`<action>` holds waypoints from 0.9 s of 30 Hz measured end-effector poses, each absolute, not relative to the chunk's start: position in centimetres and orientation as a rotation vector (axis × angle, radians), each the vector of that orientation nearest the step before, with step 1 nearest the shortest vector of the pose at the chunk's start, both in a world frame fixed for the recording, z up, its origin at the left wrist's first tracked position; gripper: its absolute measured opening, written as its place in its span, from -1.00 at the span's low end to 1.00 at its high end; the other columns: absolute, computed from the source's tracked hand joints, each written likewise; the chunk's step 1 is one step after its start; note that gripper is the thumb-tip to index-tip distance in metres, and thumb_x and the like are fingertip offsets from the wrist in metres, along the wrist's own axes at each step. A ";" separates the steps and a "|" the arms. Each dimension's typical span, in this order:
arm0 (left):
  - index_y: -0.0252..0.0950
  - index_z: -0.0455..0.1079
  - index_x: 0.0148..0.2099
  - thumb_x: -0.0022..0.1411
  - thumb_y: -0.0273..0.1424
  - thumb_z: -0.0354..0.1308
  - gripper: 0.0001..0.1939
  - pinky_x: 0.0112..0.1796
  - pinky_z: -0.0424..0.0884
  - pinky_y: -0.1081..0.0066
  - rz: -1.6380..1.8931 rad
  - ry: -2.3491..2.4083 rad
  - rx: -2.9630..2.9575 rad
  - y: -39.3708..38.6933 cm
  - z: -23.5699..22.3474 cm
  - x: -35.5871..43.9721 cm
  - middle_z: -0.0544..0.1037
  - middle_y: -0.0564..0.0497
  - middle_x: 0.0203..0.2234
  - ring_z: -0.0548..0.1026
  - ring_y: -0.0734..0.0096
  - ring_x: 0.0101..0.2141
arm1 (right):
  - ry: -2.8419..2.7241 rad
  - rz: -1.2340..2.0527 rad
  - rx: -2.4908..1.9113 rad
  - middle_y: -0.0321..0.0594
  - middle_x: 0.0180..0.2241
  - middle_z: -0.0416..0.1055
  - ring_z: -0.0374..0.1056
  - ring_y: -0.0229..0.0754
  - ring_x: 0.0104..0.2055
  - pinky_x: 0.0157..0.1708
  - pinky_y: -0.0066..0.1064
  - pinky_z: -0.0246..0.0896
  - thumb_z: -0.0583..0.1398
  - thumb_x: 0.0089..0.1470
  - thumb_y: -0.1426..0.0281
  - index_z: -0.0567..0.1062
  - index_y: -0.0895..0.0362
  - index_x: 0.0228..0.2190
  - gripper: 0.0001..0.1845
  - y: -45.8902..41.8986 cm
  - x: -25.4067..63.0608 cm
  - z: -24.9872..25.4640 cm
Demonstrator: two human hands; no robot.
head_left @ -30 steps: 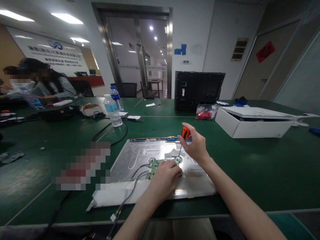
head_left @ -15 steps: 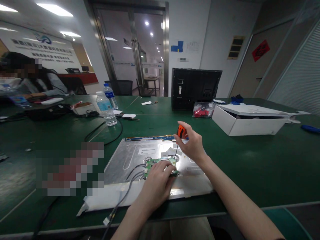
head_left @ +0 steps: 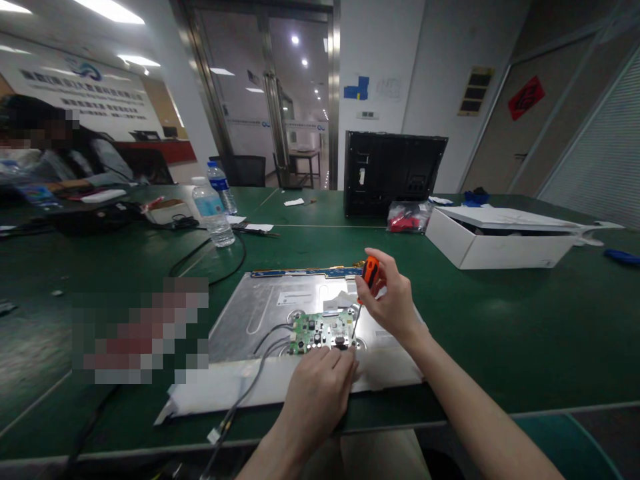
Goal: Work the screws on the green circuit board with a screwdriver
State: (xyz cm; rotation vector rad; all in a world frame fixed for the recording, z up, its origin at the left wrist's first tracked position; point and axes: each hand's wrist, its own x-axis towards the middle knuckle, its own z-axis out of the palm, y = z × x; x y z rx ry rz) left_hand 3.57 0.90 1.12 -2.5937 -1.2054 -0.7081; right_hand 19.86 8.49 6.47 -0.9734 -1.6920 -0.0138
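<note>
A screwdriver [head_left: 371,270] with an orange and black handle is pinched in my right hand [head_left: 393,300]. Its thin shaft slants down to the lower right corner of a green circuit board [head_left: 320,328]. Curled at the board's front edge, my left hand [head_left: 320,383] has its fingertips close to the screwdriver's tip. Whatever those fingers pinch, if anything, is hidden. The board rests on the silver back of a flat display panel [head_left: 240,320]. Grey cables [head_left: 265,363] run from the board's left side across a whitish strip along the panel's front.
Two water bottles [head_left: 214,217] stand at the back left, near a black cable [head_left: 244,257]. Behind the panel are a black monitor housing [head_left: 395,173] and a bag with red contents [head_left: 407,219]. A white box [head_left: 500,247] is at right. Another person [head_left: 75,153] sits far left.
My right hand has brought the screwdriver tip from the board's upper right corner to its lower right one. My left hand has drawn back toward me, uncovering most of the board.
</note>
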 end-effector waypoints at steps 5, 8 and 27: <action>-0.30 0.40 -0.15 0.33 -0.47 -0.03 -0.82 -0.44 0.34 0.38 -0.668 -1.208 -2.607 1.0 1.2 3.8 0.48 0.00 -0.53 0.45 0.33 -0.49 | -1.705 -0.078 -0.953 -0.41 -0.52 0.34 0.22 -0.37 -0.61 -0.56 -0.53 0.19 0.13 0.11 0.33 0.29 0.08 0.01 -0.59 8.4 19.5 6.4; -0.30 0.41 -0.15 0.31 -0.46 0.00 -0.84 -0.43 0.35 0.39 -0.656 -1.223 -2.609 1.0 1.2 3.9 0.50 0.00 -0.54 0.48 0.33 -0.48 | -1.709 -0.098 -0.958 -0.40 -0.51 0.35 0.23 -0.36 -0.60 -0.56 -0.53 0.21 0.12 0.11 0.32 0.29 0.08 0.01 -0.60 8.4 19.5 6.4; -0.32 0.42 -0.14 0.34 -0.46 -0.06 -0.78 -0.49 0.37 0.41 -0.645 -1.261 -2.633 0.9 1.1 4.0 0.51 -0.01 -0.54 0.50 0.32 -0.50 | -1.752 -0.149 -0.944 -0.41 -0.52 0.35 0.23 -0.37 -0.62 -0.57 -0.53 0.21 0.12 0.11 0.33 0.30 0.07 0.00 -0.61 8.2 19.4 6.3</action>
